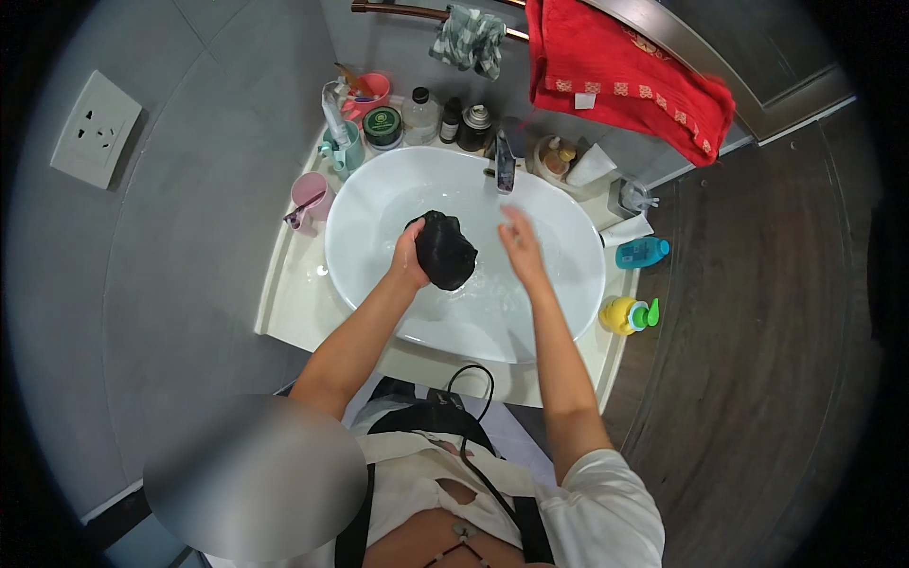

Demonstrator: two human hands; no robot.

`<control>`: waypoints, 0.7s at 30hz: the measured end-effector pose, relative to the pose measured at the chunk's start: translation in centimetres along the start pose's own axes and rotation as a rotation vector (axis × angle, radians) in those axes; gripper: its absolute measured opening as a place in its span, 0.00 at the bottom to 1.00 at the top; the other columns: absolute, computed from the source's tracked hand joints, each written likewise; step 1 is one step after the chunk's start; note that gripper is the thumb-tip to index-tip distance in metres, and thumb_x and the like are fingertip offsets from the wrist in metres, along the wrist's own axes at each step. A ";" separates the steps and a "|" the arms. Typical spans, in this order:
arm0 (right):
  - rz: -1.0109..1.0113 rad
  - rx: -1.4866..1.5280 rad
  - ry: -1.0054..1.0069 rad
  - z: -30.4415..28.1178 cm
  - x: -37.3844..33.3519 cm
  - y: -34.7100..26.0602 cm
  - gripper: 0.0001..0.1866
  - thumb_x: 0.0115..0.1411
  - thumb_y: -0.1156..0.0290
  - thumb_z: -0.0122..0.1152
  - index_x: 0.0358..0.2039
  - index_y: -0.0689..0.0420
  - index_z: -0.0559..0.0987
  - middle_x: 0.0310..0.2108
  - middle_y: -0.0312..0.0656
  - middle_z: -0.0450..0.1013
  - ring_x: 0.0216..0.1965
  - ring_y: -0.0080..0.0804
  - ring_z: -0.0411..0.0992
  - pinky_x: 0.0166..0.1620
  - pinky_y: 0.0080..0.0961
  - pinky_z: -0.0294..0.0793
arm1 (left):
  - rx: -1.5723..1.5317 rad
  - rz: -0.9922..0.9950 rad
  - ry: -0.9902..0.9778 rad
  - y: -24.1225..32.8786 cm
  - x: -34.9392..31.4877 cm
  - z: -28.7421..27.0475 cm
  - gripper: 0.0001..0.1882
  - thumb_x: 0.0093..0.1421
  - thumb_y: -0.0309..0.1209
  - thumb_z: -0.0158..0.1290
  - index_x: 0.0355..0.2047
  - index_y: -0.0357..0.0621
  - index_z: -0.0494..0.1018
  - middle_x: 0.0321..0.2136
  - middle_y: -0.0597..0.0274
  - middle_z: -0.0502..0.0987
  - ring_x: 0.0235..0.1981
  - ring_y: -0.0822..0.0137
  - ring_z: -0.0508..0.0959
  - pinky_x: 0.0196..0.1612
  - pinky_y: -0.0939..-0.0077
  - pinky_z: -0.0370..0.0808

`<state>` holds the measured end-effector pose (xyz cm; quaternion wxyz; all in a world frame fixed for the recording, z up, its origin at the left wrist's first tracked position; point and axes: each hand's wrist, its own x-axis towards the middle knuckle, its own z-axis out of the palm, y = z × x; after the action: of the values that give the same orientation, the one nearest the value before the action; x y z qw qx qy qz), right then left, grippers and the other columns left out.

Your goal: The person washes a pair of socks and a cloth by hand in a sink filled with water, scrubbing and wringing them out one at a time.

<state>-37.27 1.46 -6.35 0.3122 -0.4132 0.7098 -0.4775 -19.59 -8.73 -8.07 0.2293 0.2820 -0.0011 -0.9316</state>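
A bunched black cloth (445, 251), which looks wet, hangs over the white oval washbasin (369, 204). My left hand (409, 254) is closed on the cloth's left side, the thumb lying along its upper edge. Most of those fingers are hidden by the fabric. To the right, apart from the cloth, my right hand (519, 241) is slightly blurred, its fingers stretched toward the faucet (505, 163) and holding nothing. Shallow water with ripples shows in the bowl. The exact kind of cloth cannot be made out.
Cups (312, 197), a green-lidded jar (383, 126) and several bottles (420, 114) line the counter's back left. A yellow pump bottle (620, 315) and a blue bottle (642, 253) stand at its right. A red towel (625, 80) hangs above the back right.
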 end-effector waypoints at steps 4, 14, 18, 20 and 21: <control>0.500 0.747 -0.122 2.8 -5.0 -1.6 0.24 0.53 0.73 0.53 0.52 0.51 0.64 0.42 0.40 0.67 0.31 0.23 0.67 0.34 0.21 0.70 | 0.095 0.004 -0.017 -1.1 1.2 -1.9 0.18 0.59 0.42 0.37 0.38 0.40 0.68 0.36 0.54 0.74 0.39 0.57 0.73 0.46 0.61 0.69; 0.747 0.210 0.033 4.3 -5.7 10.7 0.37 0.49 0.59 0.61 0.57 0.49 0.55 0.47 0.43 0.63 0.46 0.34 0.64 0.40 0.26 0.68 | 0.126 -0.011 0.117 -2.3 1.0 -4.1 0.19 0.58 0.41 0.45 0.42 0.38 0.66 0.40 0.55 0.72 0.44 0.59 0.71 0.49 0.63 0.67; 0.852 0.475 -0.166 6.5 -5.3 6.8 0.26 0.49 0.52 0.59 0.44 0.54 0.68 0.29 0.38 0.69 0.23 0.26 0.68 0.22 0.21 0.68 | 0.067 -0.021 0.061 -2.2 0.9 -4.7 0.20 0.57 0.40 0.46 0.42 0.36 0.66 0.41 0.54 0.71 0.44 0.59 0.71 0.50 0.62 0.67; 0.758 0.410 0.071 6.8 -4.8 7.0 0.18 0.51 0.52 0.56 0.33 0.52 0.72 0.19 0.31 0.66 0.12 0.19 0.59 0.16 0.17 0.61 | 0.177 0.023 0.048 -1.8 1.1 -5.0 0.18 0.56 0.38 0.48 0.43 0.40 0.66 0.43 0.56 0.70 0.45 0.60 0.70 0.49 0.58 0.66; 0.708 0.439 0.246 6.6 -4.5 7.4 0.16 0.52 0.52 0.54 0.30 0.52 0.72 0.20 0.31 0.66 0.15 0.18 0.60 0.16 0.14 0.57 | 0.177 0.031 0.052 -1.5 1.0 -5.1 0.18 0.56 0.38 0.48 0.43 0.40 0.66 0.43 0.56 0.70 0.45 0.60 0.70 0.49 0.58 0.66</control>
<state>-31.84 4.14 -15.39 0.4501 -0.0080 0.7215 -0.5261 -18.28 -7.17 -13.03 0.2177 0.3252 -0.0817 -0.9166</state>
